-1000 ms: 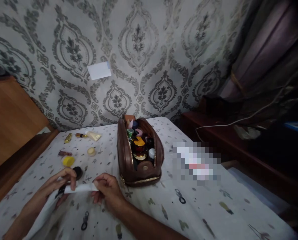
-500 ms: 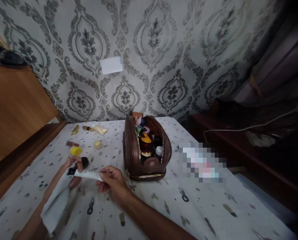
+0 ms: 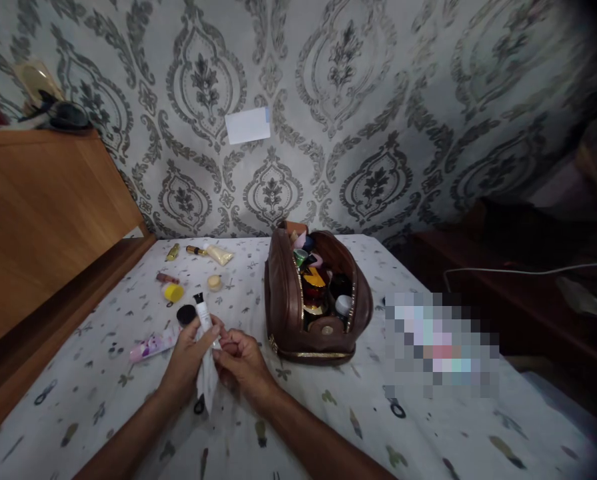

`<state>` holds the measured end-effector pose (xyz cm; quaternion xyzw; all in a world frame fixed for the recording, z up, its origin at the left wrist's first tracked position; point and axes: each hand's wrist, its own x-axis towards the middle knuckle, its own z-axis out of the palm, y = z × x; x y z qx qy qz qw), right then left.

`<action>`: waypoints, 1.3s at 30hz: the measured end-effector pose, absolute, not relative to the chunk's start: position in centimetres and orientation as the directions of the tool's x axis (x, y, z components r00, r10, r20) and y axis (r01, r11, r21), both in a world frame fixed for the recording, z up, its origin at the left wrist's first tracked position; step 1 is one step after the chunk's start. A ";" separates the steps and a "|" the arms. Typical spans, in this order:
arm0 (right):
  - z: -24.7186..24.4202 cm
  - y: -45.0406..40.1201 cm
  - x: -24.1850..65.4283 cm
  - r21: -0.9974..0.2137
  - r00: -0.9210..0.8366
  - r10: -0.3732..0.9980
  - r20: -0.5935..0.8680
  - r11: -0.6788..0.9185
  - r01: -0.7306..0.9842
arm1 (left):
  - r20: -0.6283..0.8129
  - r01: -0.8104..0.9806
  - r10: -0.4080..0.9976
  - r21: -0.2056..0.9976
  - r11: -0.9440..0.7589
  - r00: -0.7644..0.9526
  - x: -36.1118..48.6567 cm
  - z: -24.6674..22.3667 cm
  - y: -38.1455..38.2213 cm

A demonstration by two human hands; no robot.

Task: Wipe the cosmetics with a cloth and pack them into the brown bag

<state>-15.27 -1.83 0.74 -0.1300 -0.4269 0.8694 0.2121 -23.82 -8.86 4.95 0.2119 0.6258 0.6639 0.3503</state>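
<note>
A slim white tube with a black cap (image 3: 205, 317) points up and away between my two hands. My left hand (image 3: 184, 360) is closed around it, thumb across the front. A white cloth (image 3: 207, 383) hangs below the tube from the same grip. My right hand (image 3: 248, 365) pinches at the tube's lower end, where its fingertips partly hide tube and cloth. Just beyond my left hand stands a round black-topped container (image 3: 186, 314). Left of that hand lies a pink floral tube (image 3: 151, 347).
An open brown leather bag (image 3: 283, 320) holding jars and bottles stands right of my hands. Farther back on the patterned sheet (image 3: 328, 427) lie a yellow lid (image 3: 173, 292), a small cream jar (image 3: 215, 283) and a cream tube (image 3: 219, 255). A wooden panel (image 3: 53, 220) borders the left.
My hands have come together, and the white tube has turned from lying sideways to pointing upward. The cloth now hangs beneath it. The pink floral tube has come into sight; the camera has swung left.
</note>
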 end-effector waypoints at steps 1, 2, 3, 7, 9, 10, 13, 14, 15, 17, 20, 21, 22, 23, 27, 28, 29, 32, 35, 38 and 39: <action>0.7 -1.9 -15.3 -0.804 -0.864 0.501 -0.047 -0.532 -0.265 | -0.144 -0.183 0.745 0.983 0.031 -0.651 -23.7 4.7 -8.9; 0.7 -1.9 -15.3 -0.815 -0.853 0.520 -0.047 -0.513 -0.268 | -0.136 -0.162 0.753 0.986 0.040 -0.644 -23.7 4.5 -8.9; 0.7 -1.9 -15.3 -0.828 -0.845 0.532 -0.044 -0.492 -0.267 | -0.136 -0.142 0.755 0.988 0.058 -0.641 -23.8 4.4 -9.0; 0.7 -1.8 -15.4 -0.841 -0.835 0.549 -0.021 -0.462 -0.283 | -0.122 -0.046 0.740 0.991 0.122 -0.661 -24.3 5.0 -9.0; 0.6 -1.8 -15.5 -0.833 -0.836 0.548 -0.009 -0.467 -0.298 | -0.071 0.021 0.718 0.993 0.119 -0.692 -24.6 5.3 -8.8; 0.6 -1.8 -15.5 -0.830 -0.836 0.549 -0.006 -0.469 -0.302 | -0.051 0.044 0.711 0.992 0.115 -0.702 -24.6 5.4 -8.8; 0.6 -1.9 -15.6 -0.826 -0.837 0.548 -0.009 -0.475 -0.302 | -0.074 -0.004 0.706 0.995 0.100 -0.704 -24.6 5.2 -8.7; 0.5 -1.8 -15.6 -0.825 -0.840 0.543 -0.012 -0.480 -0.298 | -0.091 -0.035 0.703 0.995 0.094 -0.705 -24.5 5.0 -8.7; 0.5 -1.8 -15.6 -0.825 -0.844 0.536 -0.016 -0.484 -0.291 | -0.102 -0.058 0.700 0.995 0.086 -0.707 -24.5 4.8 -8.7; 0.6 -1.8 -15.5 -0.829 -0.852 0.523 -0.022 -0.485 -0.277 | -0.107 -0.072 0.689 0.994 0.080 -0.717 -24.4 4.4 -8.9; 0.6 -1.9 -15.4 -0.843 -0.853 0.522 -0.021 -0.468 -0.266 | -0.086 -0.021 0.694 0.995 0.101 -0.714 -24.6 3.8 -9.2; 0.6 -1.9 -15.4 -0.847 -0.852 0.523 -0.017 -0.461 -0.266 | -0.062 0.022 0.697 0.994 0.111 -0.714 -24.8 3.7 -9.4; 0.6 -2.0 -15.4 -0.849 -0.851 0.525 -0.015 -0.456 -0.266 | -0.031 0.077 0.703 0.989 0.122 -0.710 -24.9 3.5 -9.5; 0.6 -2.1 -15.4 -0.851 -0.850 0.526 -0.012 -0.452 -0.268 | 0.002 0.140 0.710 0.981 0.136 -0.705 -25.1 3.4 -9.7; 0.6 -2.2 -15.3 -0.861 -0.839 0.545 0.000 -0.426 -0.277 | 0.070 0.317 0.716 0.923 0.217 -0.695 -25.3 3.3 -9.9; 0.6 -2.3 -15.3 -0.862 -0.836 0.548 -0.005 -0.426 -0.274 | 0.079 0.335 0.707 0.913 0.231 -0.703 -25.3 3.4 -9.9; 0.6 -2.2 -15.3 -0.862 -0.834 0.552 -0.011 -0.428 -0.272 | 0.093 0.350 0.695 0.906 0.238 -0.713 -25.3 3.5 -9.9; 0.7 -2.2 -15.2 -0.860 -0.825 0.564 -0.023 -0.432 -0.271 | 0.139 0.388 0.684 0.894 0.224 -0.716 -25.4 3.7 -10.0; 0.9 -2.3 -15.1 -0.852 -0.840 0.538 -0.076 -0.472 -0.225 | 0.133 0.374 0.689 0.903 0.213 -0.712 -25.9 3.5 -10.3; 1.0 -2.2 -15.0 -0.837 -0.856 0.503 -0.120 -0.515 -0.186 | 0.097 0.321 0.679 0.923 0.212 -0.727 -26.4 2.9 -10.5; 1.0 -2.2 -15.0 -0.835 -0.856 0.504 -0.116 -0.516 -0.191 | 0.085 0.305 0.675 0.928 0.215 -0.733 -26.5 2.7 -10.5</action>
